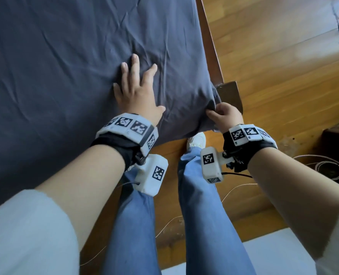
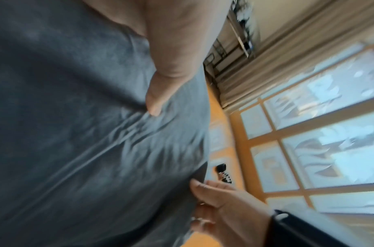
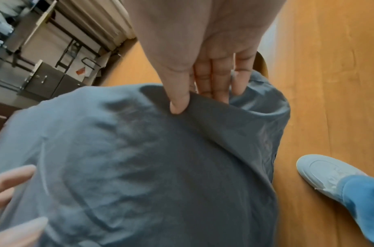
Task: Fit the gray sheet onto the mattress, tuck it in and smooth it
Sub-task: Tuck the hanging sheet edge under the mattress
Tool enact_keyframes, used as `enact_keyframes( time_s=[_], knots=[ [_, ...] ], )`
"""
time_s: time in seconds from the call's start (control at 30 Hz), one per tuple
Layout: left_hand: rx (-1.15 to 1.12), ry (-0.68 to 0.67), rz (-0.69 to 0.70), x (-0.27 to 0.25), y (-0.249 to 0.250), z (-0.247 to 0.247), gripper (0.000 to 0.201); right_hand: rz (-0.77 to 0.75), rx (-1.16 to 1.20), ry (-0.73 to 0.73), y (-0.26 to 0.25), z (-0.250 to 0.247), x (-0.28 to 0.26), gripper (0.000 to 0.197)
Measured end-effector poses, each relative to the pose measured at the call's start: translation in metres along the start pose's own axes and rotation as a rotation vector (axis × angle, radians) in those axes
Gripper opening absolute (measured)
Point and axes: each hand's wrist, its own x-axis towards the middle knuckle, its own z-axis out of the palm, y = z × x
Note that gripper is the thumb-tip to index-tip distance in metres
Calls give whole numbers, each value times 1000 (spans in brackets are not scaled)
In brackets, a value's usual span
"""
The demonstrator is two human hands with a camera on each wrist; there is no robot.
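- Pinching the gray sheet (image 1: 89, 56) at the mattress corner, the right hand (image 1: 225, 114) grips its edge beside the wooden bed frame (image 1: 229, 92).
- Left hand (image 1: 136, 90) presses flat, fingers (image 1: 135, 61) spread.
- Wooden floor (image 1: 283, 66) lies beyond.

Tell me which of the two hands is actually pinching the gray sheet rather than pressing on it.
The right hand: its thumb and fingers pinch the gray sheet at the mattress corner, while the left hand lies flat, fingers spread, on top.
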Motion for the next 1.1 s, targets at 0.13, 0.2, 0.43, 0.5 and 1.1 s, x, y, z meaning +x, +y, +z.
enact_keyframes(
  time_s=[0.13, 0.2, 0.43, 0.5, 1.1],
  knots=[
    [-365, 145, 137, -22, -1, 3, 24, 19, 294, -38, 7, 3, -8, 27],
    [-430, -92, 100, -36, 3, 14, 17, 60, 561, -126, 3, 6, -13, 29],
    [-388, -636, 87, -47, 16, 59, 29, 63, 899, -411, -9, 10, -23, 21],
    [-272, -604, 33, -44, 16, 67, 47, 48, 851, -443, -7, 8, -22, 15],
    [-239, -368, -169, -43, -7, 54, 50, -530, -280, -334, -24, 8, -39, 36]
  ],
)
